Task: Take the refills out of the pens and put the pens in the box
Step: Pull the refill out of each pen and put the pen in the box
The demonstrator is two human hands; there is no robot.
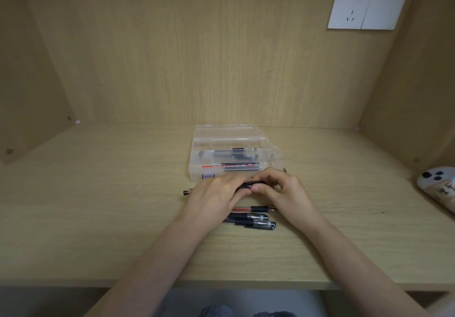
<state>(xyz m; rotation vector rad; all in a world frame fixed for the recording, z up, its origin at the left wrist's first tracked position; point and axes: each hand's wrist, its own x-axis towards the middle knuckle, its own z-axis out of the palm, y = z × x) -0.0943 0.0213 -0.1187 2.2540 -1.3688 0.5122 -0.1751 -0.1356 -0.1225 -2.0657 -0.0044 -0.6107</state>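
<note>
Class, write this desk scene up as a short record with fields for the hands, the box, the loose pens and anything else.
Hands: left hand and right hand both grip one black pen
Box: clear box, open, just beyond the hands; thin refills and dark pen parts inside
Loose pens: red pen and two black capped pens on the desk, under the wrists
Other: phone at right edge; wall socket upper right

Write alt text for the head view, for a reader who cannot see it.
The left hand and right hand hold a black pen between them over a wooden desk, just in front of an open clear box with pen parts inside. Three more pens lie on the desk nearer the person.
</note>
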